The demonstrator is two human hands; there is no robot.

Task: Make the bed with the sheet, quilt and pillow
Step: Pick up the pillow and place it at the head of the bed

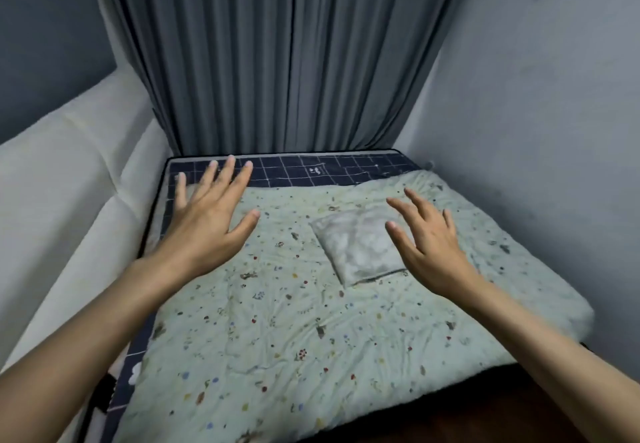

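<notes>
From the head camera I look down on a bed whose pale green quilt with small scattered flower prints (277, 321) lies spread over most of the mattress, wrinkled but flat, its far edge stopping short of the far end. There a strip of dark navy sheet with a white grid pattern (304, 172) shows beyond the quilt, and a narrow band of the same sheet runs down the left side. A small whitish, mottled fabric pillow (360, 245) lies on top of the quilt, right of centre and toward the far half, turned at a slight angle. My left hand (211, 221) reaches out over the far left corner, palm down, its fingers (225, 176) spread wide and holding nothing; the tips lie over the navy strip, though I cannot tell whether they touch the cloth. My right hand (433, 245) is over the right edge of the pillow, palm down, fingers spread and slightly curled, gripping nothing; whether it rests on the pillow I cannot tell. A cream padded panel (62, 183) runs along the left of the bed, grey pleated curtains (277, 62) hang behind the far end, and a plain grey wall (536, 131) closes the right side.
</notes>
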